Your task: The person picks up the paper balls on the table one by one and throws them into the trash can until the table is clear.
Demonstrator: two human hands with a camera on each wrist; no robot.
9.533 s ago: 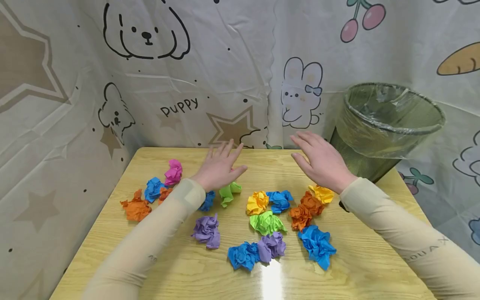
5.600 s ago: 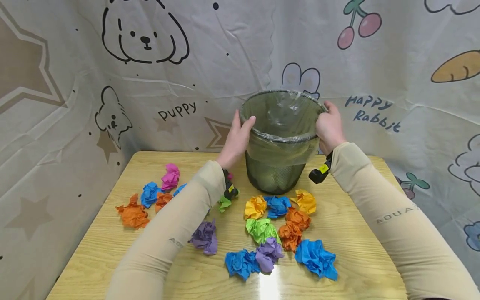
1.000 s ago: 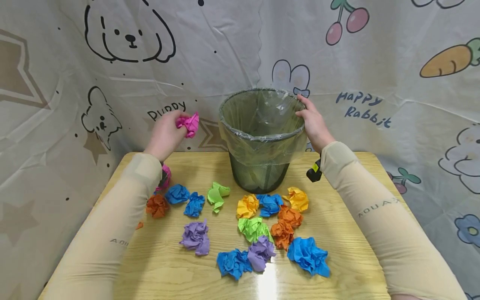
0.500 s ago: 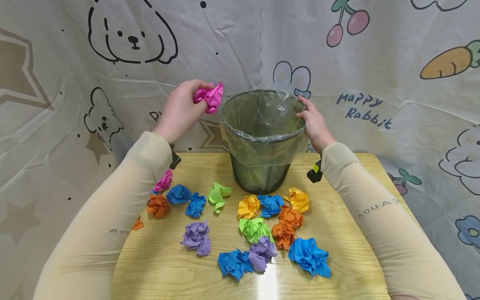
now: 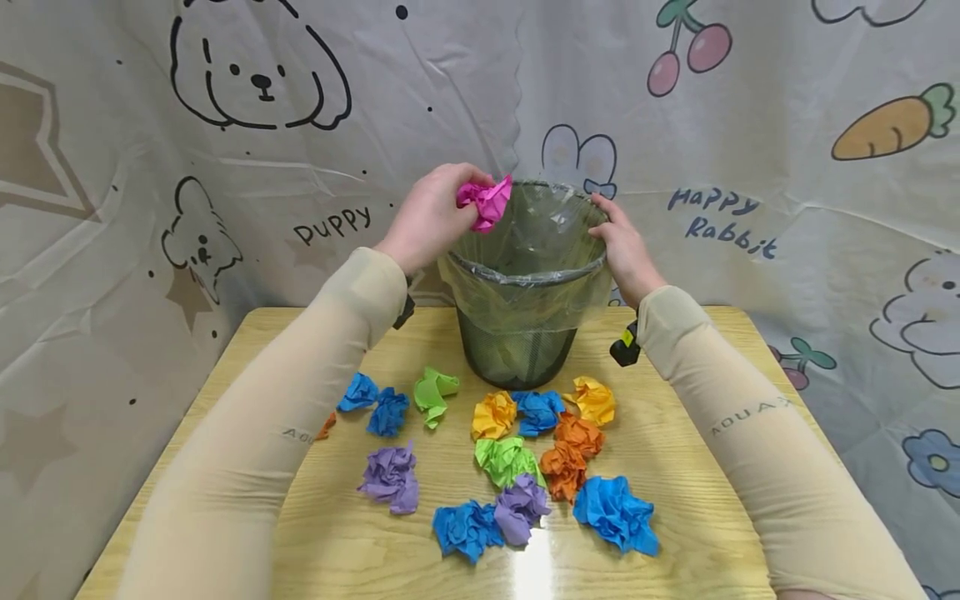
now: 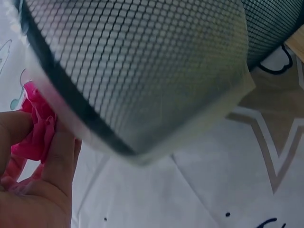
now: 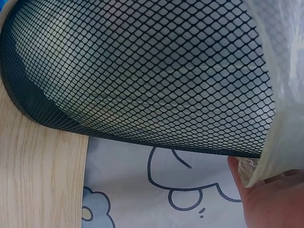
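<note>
Paper ball, pink (image 5: 486, 202), sits pinched between thumb and fingers of the left hand (image 5: 435, 212), at the left part of the bin's mouth; exact height over the rim hard to tell. Left wrist view confirms the pinch, ball near the rim. Right hand (image 5: 628, 250) grips the rim on the right side, thumb and fingers clamped at the edge, liner bunched by them. Mesh bin (image 5: 517, 346) stands upright on the wooden table (image 5: 697, 500), toward the back; clear liner (image 5: 528, 304) folds over its rim.

Other crumpled papers lie in front: yellow ball (image 5: 493, 415), blue ball (image 5: 537, 412) and second yellow ball (image 5: 593, 402) nearest the bin, then two orange balls (image 5: 563, 469), touching. Purple ball (image 5: 522, 510) beside the light-green ball (image 5: 507, 461). Orange scrap (image 5: 326, 427) partly hidden behind left sleeve (image 5: 247, 442). Printed curtain (image 5: 420, 75) behind.
</note>
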